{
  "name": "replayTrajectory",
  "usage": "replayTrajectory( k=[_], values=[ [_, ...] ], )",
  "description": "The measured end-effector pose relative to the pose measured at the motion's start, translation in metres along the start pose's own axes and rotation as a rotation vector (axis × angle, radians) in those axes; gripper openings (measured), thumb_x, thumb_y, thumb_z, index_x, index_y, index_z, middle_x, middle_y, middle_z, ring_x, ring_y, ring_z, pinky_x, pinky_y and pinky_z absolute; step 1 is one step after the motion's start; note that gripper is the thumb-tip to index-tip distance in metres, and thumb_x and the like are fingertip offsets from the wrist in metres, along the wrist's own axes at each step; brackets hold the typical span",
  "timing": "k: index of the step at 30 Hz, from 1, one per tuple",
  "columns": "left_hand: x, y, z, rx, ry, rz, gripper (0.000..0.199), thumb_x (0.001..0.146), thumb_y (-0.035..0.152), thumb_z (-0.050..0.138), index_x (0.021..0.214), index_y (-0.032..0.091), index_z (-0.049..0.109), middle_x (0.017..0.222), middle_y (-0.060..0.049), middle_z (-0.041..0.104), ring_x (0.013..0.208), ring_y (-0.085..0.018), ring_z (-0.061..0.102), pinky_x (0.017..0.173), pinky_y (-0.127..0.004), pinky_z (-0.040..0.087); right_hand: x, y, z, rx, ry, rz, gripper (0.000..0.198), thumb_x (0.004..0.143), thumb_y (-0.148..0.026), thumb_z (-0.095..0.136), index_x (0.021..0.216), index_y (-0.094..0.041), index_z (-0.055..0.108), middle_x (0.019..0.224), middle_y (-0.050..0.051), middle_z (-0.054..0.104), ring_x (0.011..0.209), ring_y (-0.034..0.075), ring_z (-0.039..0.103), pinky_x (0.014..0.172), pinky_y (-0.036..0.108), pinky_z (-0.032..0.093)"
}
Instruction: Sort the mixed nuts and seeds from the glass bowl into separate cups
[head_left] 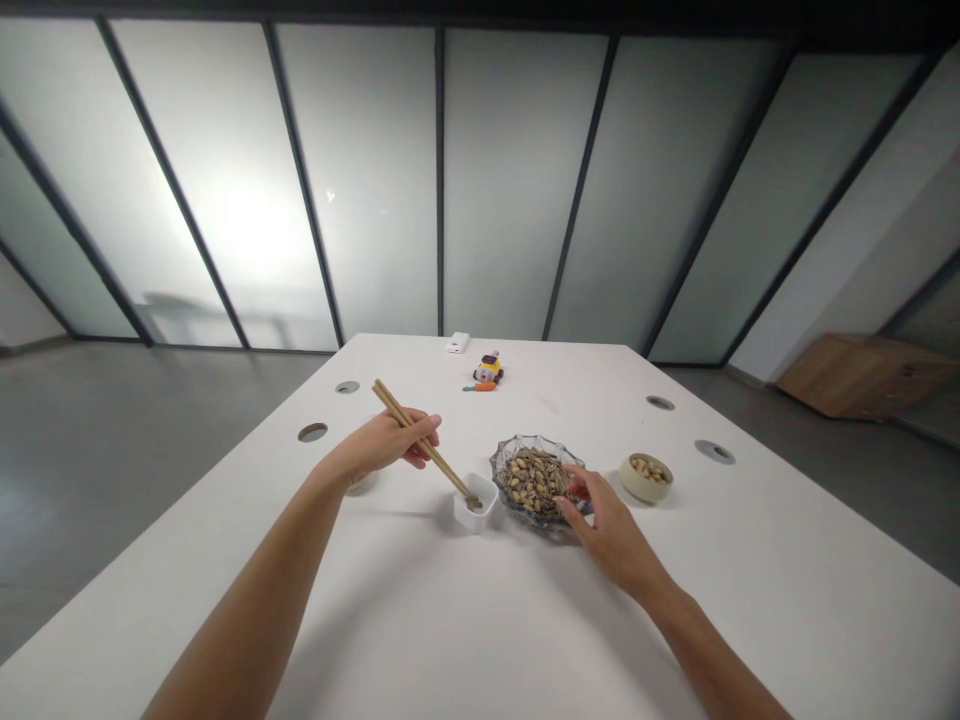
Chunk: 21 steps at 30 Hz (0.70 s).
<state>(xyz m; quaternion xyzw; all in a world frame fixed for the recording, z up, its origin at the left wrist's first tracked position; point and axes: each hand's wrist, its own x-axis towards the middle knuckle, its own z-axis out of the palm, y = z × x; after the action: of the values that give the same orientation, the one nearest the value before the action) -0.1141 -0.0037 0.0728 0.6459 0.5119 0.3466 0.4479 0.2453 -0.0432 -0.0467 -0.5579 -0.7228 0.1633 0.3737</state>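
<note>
My left hand [397, 440] is closed around a pair of wooden chopsticks [420, 440], slanting down to the right. Their tips are inside a small white square cup [475, 505], with a dark seed or two by them. Just right of the cup stands a fluted glass bowl [517, 443] filled with striped sunflower seeds [529, 465] and paler pistachios. Over the bowl's right side, my right hand [600, 515] has its thumb and index finger apart, tips at the seeds. Its other fingers are bent and partly hidden.
A cream bowl of pistachios [646, 478] stands right of my right hand. Behind my left hand, another pale bowl [363, 484] is mostly hidden. Farther back on the white table [420, 620] are a yellow toy car [489, 368], a toy carrot [481, 387] and a white box-like device [457, 343].
</note>
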Motion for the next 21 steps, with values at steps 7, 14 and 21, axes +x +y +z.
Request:
replayTrajectory(
  k=[7, 14, 21],
  values=[
    [0.007, 0.003, 0.021, -0.084, 0.220, 0.102, 0.060, 0.085, 0.078, 0.069, 0.085, 0.018, 0.073, 0.085, -0.006, 0.076, 0.080, -0.023, 0.076, 0.079, -0.035, 0.063, 0.000, -0.004, 0.000, 0.005, 0.008, 0.009, 0.046, 0.101, -0.048, 0.055, 0.139, -0.024, 0.060, 0.113, 0.010, 0.070, 0.103, 0.028, 0.068, 0.084, 0.044, 0.060],
    [0.022, -0.012, 0.080, -0.034, 0.193, 0.188, 0.051, 0.094, 0.069, 0.060, 0.080, 0.021, 0.070, 0.078, -0.005, 0.075, 0.072, -0.022, 0.076, 0.065, -0.029, 0.057, 0.001, -0.006, -0.001, 0.017, 0.010, 0.002, 0.046, 0.100, -0.047, 0.055, 0.139, -0.023, 0.060, 0.112, 0.011, 0.071, 0.103, 0.029, 0.069, 0.090, 0.048, 0.060],
    [0.033, -0.033, 0.103, 0.020, 0.178, 0.229, 0.047, 0.096, 0.063, 0.057, 0.076, 0.022, 0.066, 0.071, -0.004, 0.072, 0.068, -0.022, 0.072, 0.063, -0.029, 0.055, 0.000, -0.006, 0.000, 0.012, 0.014, 0.005, 0.045, 0.100, -0.047, 0.055, 0.139, -0.024, 0.059, 0.115, 0.010, 0.070, 0.104, 0.029, 0.068, 0.091, 0.048, 0.060]
  ],
)
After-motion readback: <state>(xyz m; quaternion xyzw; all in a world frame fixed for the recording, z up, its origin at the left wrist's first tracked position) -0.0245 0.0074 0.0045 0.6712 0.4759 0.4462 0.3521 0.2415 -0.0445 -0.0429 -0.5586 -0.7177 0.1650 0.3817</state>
